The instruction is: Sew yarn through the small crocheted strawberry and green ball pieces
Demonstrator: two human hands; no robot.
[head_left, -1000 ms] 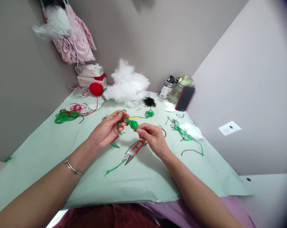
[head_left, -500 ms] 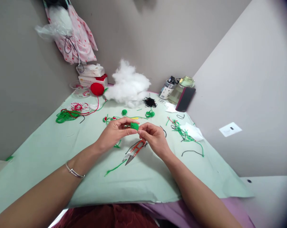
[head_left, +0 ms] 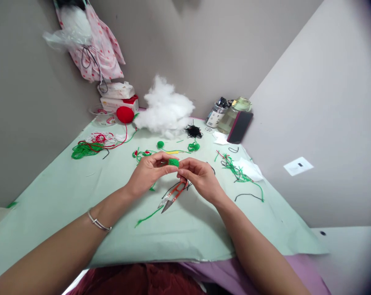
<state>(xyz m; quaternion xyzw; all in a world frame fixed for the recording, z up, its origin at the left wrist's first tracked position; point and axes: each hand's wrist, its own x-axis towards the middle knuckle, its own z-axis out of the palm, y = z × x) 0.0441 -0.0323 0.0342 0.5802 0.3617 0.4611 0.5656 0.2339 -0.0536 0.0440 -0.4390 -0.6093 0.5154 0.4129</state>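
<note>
A small green crochet piece [head_left: 173,162] is pinched between the thumb and fingers of my left hand [head_left: 150,170], above the middle of the table. My right hand [head_left: 199,176] meets its right edge, thumb and fingertips pressed together there; a fine tool or yarn end between them cannot be made out. Just below, orange-handled thread snips [head_left: 173,196] show with blades apart, their handle end partly hidden by my right fingers. Near the blade tips lies a loose green yarn strand [head_left: 148,217]. Beyond my hands sit a small green ball [head_left: 160,144] and a green crochet piece [head_left: 194,146].
White stuffing [head_left: 167,108] is heaped at the back. At left are a red yarn ball [head_left: 125,114] and a green yarn skein [head_left: 87,150]. Yarn scraps [head_left: 237,172] lie at right, with a phone [head_left: 240,128] leaning against a bottle [head_left: 227,121]. Black yarn [head_left: 193,131] is bunched behind.
Both hands stay nearly in place around the green crochet piece. My right fingers have shifted very slightly, and the whole view has moved a little.
</note>
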